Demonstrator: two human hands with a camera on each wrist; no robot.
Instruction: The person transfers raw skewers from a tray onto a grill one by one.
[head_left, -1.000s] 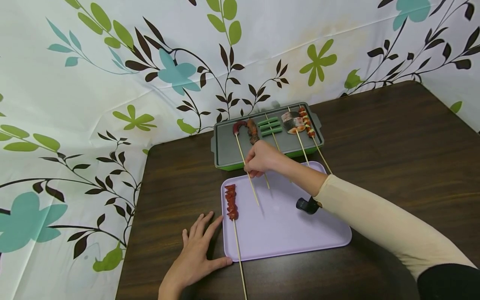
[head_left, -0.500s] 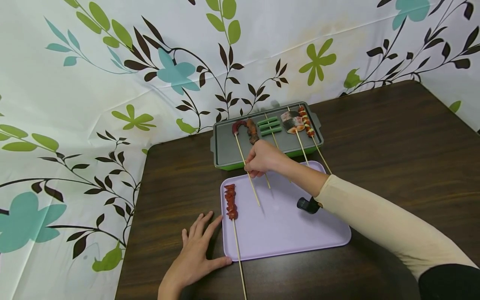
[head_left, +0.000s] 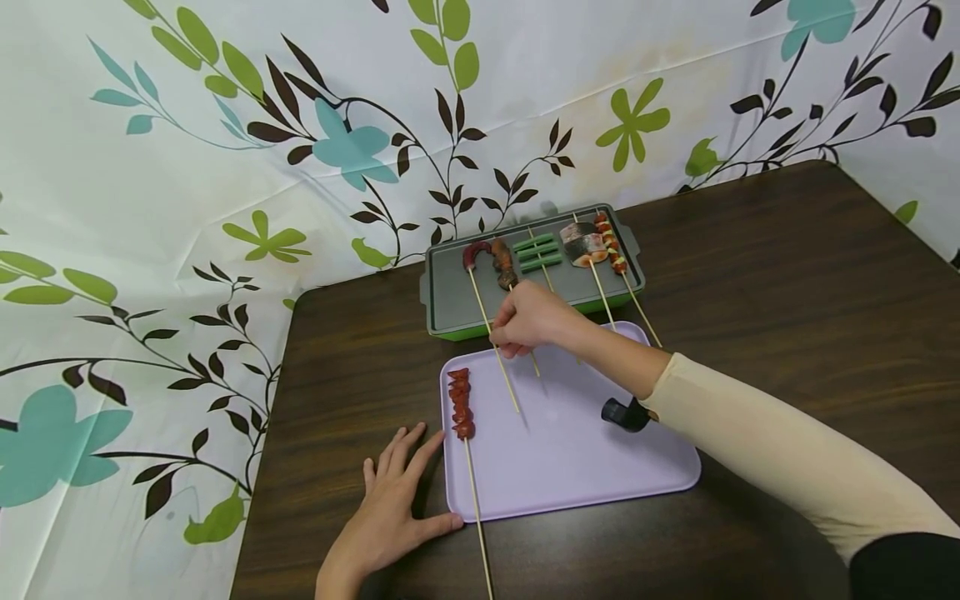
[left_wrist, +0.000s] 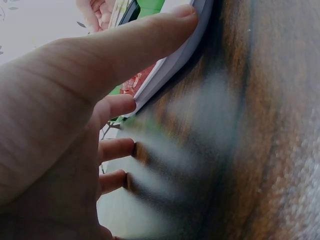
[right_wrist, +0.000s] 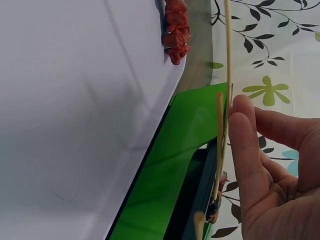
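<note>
My right hand (head_left: 528, 317) pinches the bamboo stick of a skewer with a curved dark red piece (head_left: 476, 252), whose top lies on the grill's left part. In the right wrist view this stick (right_wrist: 228, 50) runs upright past the thumb and fingertip. A brown meat skewer (head_left: 504, 262) lies just beside it, its stick passing under the hand. My left hand (head_left: 393, 508) is spread on the table, thumb and index finger touching the edge of the lilac tray (head_left: 585, 467). On that tray's left side lies a red meat skewer (head_left: 462, 408), its stick reaching past the front rim.
The grey-topped green grill (head_left: 457, 300) stands behind the tray. It also bears a green vegetable skewer (head_left: 538, 252), a fish-steak skewer (head_left: 585, 244) and a red-and-yellow skewer (head_left: 611, 242), sticks pointing forward. A patterned cloth (head_left: 480, 108) hangs behind the dark wooden table (head_left: 787, 292).
The right forearm has shifted very slightly to the right; its hand keeps its pinch on the same stick. The left hand and the skewers stay as they were.
</note>
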